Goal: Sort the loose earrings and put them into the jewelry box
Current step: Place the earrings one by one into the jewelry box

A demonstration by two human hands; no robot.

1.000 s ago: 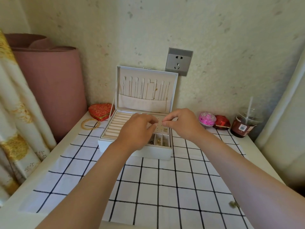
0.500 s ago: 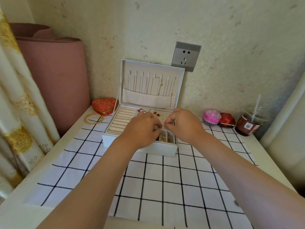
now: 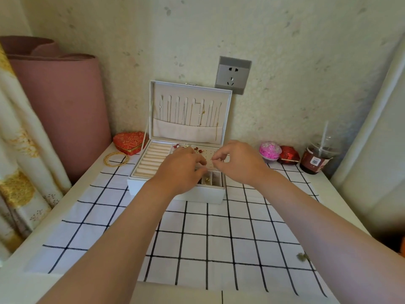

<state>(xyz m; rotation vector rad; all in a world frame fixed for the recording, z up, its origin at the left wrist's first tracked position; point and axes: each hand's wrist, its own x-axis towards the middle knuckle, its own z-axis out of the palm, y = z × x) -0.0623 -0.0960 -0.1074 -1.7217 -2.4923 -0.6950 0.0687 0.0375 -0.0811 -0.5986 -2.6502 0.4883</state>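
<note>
A white jewelry box (image 3: 175, 194) stands open against the back wall, its lid upright with thin necklaces hanging inside. Both hands hover over its right half. My left hand (image 3: 182, 170) is curled over the perforated earring panel (image 3: 208, 155), its fingertips down by the small front compartments; what it holds is hidden. My right hand (image 3: 236, 163) pinches thumb and forefinger together over the panel, on something too small to make out. Red earrings (image 3: 197, 149) sit at the panel's back edge. One small loose earring (image 3: 302, 256) lies on the checked cloth at the right.
A red heart-shaped box (image 3: 129, 142) and gold bangles (image 3: 115, 159) lie left of the jewelry box. A pink ball (image 3: 270, 150), a red wrapped item (image 3: 288, 155) and a lidded drink cup with a straw (image 3: 317, 157) stand at the right. A wall socket (image 3: 232, 75) is behind; a curtain hangs left.
The view has drawn slightly closer. My left hand has shifted down toward the front compartments, and my right hand's pinch has lifted a little over the earring panel.
</note>
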